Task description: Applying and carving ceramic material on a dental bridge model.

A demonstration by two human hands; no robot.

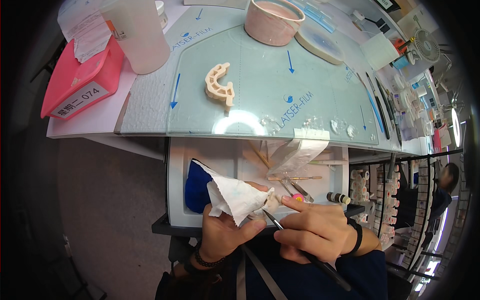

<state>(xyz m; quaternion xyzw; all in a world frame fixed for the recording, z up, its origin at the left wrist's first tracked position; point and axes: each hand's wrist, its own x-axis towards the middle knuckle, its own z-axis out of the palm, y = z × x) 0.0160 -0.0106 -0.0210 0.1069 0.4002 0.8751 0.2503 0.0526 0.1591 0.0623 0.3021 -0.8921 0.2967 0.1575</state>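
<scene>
By the surface's [414,145] near edge (drawer [176,215] open), the left hand [225,234] grips white tissue [237,197], the right hand [317,230] a brush [327,271].

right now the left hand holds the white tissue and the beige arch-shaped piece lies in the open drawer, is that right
Not quite: the head view shows the beige arch-shaped piece lying on the work surface, not in the open drawer. The left hand does hold the white tissue.
</scene>
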